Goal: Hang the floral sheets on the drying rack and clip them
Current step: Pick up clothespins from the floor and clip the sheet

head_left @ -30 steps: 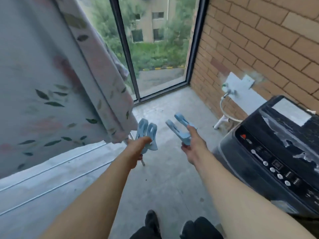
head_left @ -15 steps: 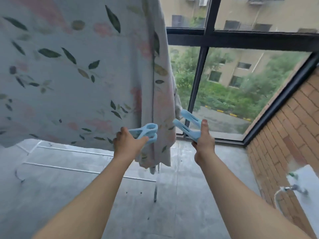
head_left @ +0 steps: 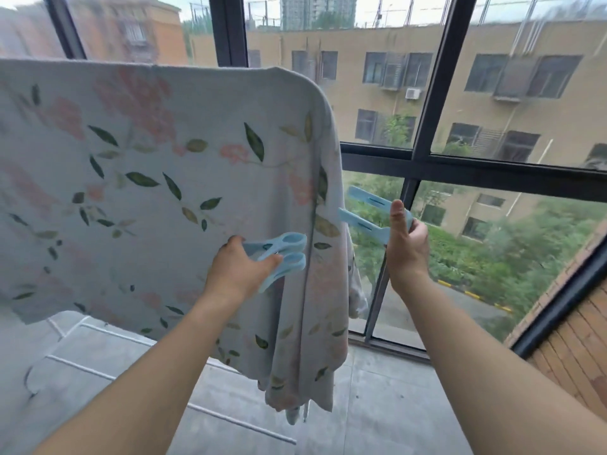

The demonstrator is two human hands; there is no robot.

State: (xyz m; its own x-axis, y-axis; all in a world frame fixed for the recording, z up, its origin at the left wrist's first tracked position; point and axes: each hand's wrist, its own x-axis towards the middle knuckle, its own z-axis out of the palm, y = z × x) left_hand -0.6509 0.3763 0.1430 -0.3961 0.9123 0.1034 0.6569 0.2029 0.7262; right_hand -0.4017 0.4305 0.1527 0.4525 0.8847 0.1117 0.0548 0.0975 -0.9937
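A black-framed window (head_left: 427, 159) shows daylit buildings, beside a brick wall (head_left: 578, 349) and grey floor (head_left: 377, 415).

- One floral sheet (head_left: 157, 192), draped over the top of a rack, its right edge falling in folds.
- Two light blue clips: one clip (head_left: 282, 254) in front of the sheet, the other clip (head_left: 368, 215) just beside the sheet's right edge.
- Two hands: the left hand (head_left: 243, 274) grips the first clip, the right hand (head_left: 405, 247) grips the second.
- Three white rack rails (head_left: 230, 418) low behind the arms, near the floor.
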